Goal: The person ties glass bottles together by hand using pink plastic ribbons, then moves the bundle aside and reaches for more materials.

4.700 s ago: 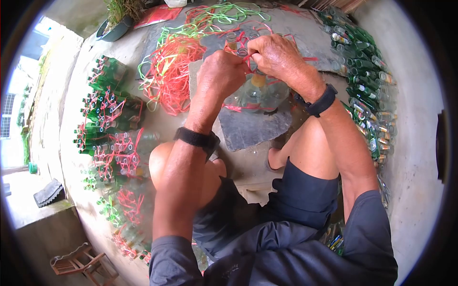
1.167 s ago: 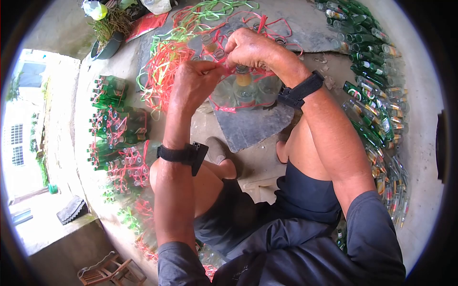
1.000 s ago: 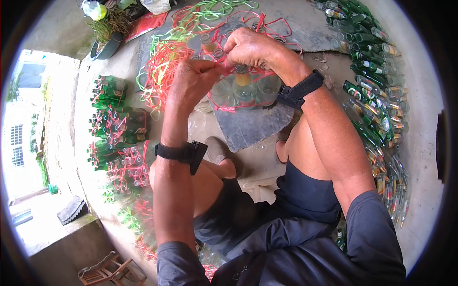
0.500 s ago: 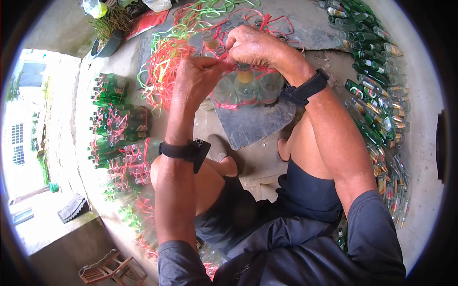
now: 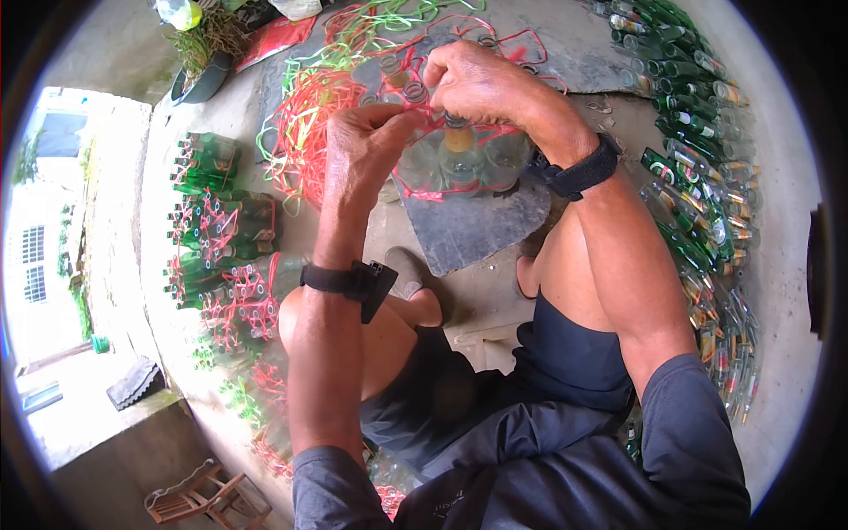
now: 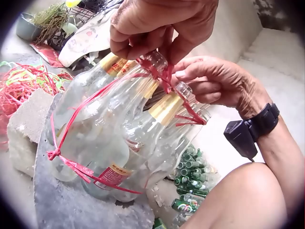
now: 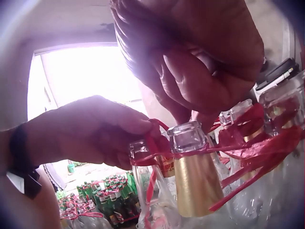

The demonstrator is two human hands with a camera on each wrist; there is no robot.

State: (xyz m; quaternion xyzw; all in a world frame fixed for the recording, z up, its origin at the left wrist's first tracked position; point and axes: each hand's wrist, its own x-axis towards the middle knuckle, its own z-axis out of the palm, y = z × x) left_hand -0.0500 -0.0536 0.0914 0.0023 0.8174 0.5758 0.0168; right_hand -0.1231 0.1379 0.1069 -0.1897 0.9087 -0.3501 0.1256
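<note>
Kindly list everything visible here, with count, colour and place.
Slab: one, dark grey, centre
Tied bottles: several, clear and gold, on slab
Red strap: count unclear, red, around tied bottles
Strap heap: one, red/green, left of tied bottles
Bottle bundles: several, green/clear, far left
Loose bottles: many, green/clear, far right
Planter: one, dark, upper left
Sheet: one, red, beside planter
Chair: one, brown, lower left
Wristbands: two, black, worn
Shirt: one, dark, worn
Left grip: one, bare, pinching red strap
Right grip: one, bare, pinching red strap
</note>
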